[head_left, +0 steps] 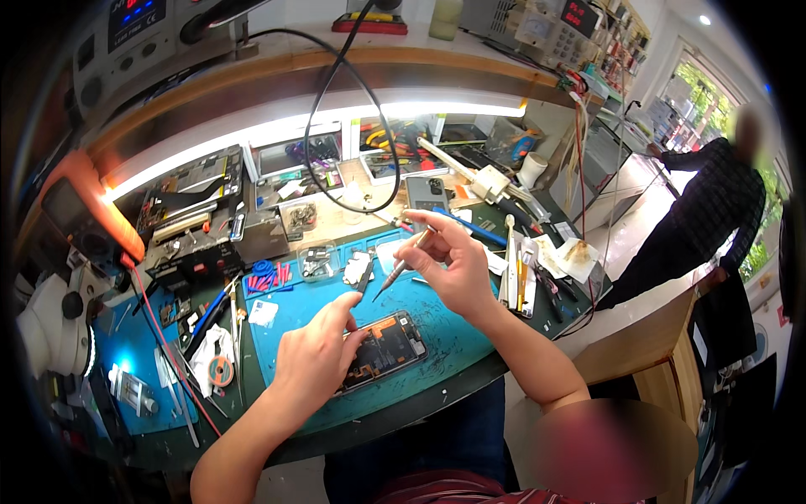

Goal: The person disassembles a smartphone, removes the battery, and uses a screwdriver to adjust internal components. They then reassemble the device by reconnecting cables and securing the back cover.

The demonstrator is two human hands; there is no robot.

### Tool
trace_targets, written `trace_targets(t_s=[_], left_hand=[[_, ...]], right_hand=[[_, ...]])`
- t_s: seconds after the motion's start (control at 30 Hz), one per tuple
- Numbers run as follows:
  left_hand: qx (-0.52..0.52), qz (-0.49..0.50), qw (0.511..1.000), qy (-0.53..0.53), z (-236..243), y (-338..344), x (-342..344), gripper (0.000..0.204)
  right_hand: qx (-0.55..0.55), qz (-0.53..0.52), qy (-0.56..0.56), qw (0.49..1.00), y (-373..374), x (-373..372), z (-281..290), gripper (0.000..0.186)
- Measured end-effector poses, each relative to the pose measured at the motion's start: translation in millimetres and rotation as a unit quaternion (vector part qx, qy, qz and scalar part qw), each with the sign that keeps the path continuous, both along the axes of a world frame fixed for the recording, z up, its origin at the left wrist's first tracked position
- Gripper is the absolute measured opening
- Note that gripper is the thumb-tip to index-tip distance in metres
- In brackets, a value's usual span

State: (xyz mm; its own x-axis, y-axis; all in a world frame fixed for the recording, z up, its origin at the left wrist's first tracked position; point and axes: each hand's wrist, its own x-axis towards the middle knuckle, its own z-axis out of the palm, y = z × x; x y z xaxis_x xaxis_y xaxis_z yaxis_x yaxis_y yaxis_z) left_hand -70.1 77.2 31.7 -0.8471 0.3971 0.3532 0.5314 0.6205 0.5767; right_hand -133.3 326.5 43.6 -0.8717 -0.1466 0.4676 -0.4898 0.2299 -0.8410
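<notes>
An opened smartphone (388, 346), its dark inner parts and an orange-marked area exposed, lies on the blue work mat (457, 332). My left hand (312, 357) is closed over the phone's left end, and a narrow dark strip (364, 277) sticks up from its fingertips; its exact kind is unclear. My right hand (453, 265) pinches a slim screwdriver (395, 275) above the phone's far edge. The screwdriver's thin tip points down and left, apart from the phone. My left fingers hide part of the phone.
Behind the mat stand a small clear box (319, 261) of parts and a grey phone (426, 194). An orange multimeter (88, 210) and a spool (221, 370) are at left. A black cable loop (395, 160) hangs overhead. A person (705, 202) stands at the right.
</notes>
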Motion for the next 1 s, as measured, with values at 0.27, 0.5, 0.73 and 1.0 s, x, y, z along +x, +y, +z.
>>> trace_targets(t_s=[0.27, 0.5, 0.73, 1.0], left_hand=[[-0.051, -0.003, 0.998, 0.03, -7, 5, -3, 0.013], [-0.007, 0.008, 1.0, 0.009, -12, 3, -7, 0.011], [-0.007, 0.022, 1.0, -0.011, -11, 4, -7, 0.017], [-0.003, 0.029, 0.999, -0.018, -13, 4, -7, 0.018]], right_hand=[[0.047, 0.072, 0.081, 0.993, -11, 21, 3, 0.05], [0.066, 0.089, 0.17, 0.979, -9, 25, 5, 0.044], [0.079, 0.124, 0.187, 0.971, -7, 22, 3, 0.044], [-0.013, 0.169, 0.075, 0.983, -11, 26, -5, 0.031]])
